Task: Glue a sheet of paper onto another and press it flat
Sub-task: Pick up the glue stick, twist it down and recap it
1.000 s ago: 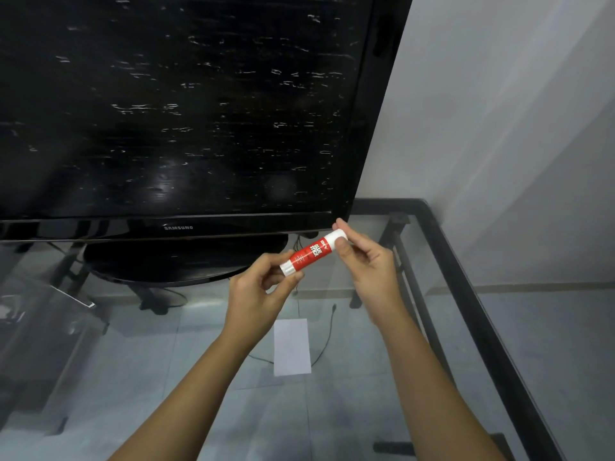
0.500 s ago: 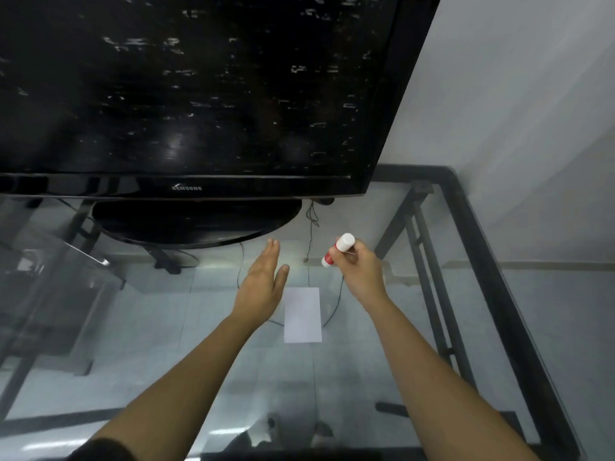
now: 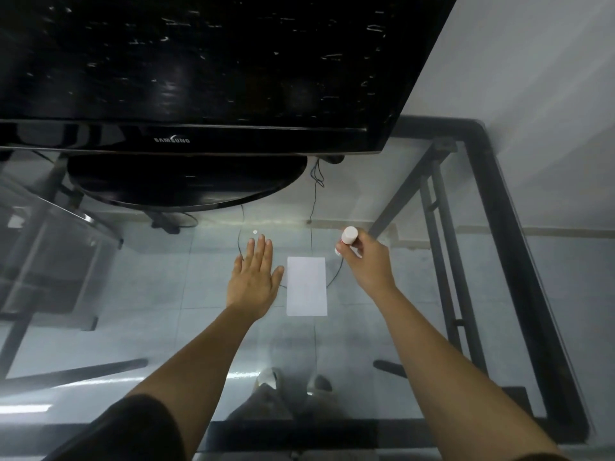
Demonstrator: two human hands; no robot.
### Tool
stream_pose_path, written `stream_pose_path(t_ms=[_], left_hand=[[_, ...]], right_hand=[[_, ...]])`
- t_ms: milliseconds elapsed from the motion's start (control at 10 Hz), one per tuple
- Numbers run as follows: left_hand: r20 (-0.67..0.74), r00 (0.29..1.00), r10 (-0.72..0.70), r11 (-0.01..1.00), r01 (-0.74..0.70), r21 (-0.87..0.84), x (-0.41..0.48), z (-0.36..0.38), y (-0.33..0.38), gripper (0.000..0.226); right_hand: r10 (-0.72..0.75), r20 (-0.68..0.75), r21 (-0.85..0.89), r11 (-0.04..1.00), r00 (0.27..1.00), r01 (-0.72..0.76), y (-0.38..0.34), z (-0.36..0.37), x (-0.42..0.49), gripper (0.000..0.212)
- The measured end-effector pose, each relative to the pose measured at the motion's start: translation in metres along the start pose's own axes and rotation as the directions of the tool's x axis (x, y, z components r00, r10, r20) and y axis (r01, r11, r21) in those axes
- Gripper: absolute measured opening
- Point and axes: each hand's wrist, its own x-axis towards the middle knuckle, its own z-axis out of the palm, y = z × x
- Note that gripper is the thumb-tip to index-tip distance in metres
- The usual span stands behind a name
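A small white sheet of paper [image 3: 306,286] lies flat on the glass table top [image 3: 382,327], between my two hands. My left hand [image 3: 254,277] is spread flat, fingers together and pointing away, just left of the paper with the thumb near its left edge. My right hand [image 3: 366,257] is closed around a red and white glue stick [image 3: 348,236], white end up, just beyond the paper's upper right corner. Whether the stick is capped I cannot tell. Only one sheet shows.
A large black television [image 3: 199,71] on an oval stand [image 3: 186,181] fills the far side of the table. The black metal table frame [image 3: 512,261] runs along the right edge by a grey wall [image 3: 549,78]. Thin cables [image 3: 314,194] hang below the glass.
My left hand let go of the glue stick and opened flat beside the paper. My right hand kept the stick and lowered it toward the paper. The view tilted downward.
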Motion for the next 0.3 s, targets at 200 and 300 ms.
stream_pose_path(t_ms=[200,300], left_hand=[[0.011,1.000,-0.005,1.000,0.005,-0.001,-0.0005,-0.0018,0.0003,0.057],[0.014,1.000,0.000,0.999,0.001,-0.034,0.0008,-0.0043,-0.0007,0.060]], right_hand=[[0.002,0.046,-0.051,0.999,0.999,0.001,-0.0038,-0.0030,0.0008,0.033],[0.029,0.079,-0.007,1.000,0.996,-0.029,-0.0101,-0.0050,0.0012,0.059]])
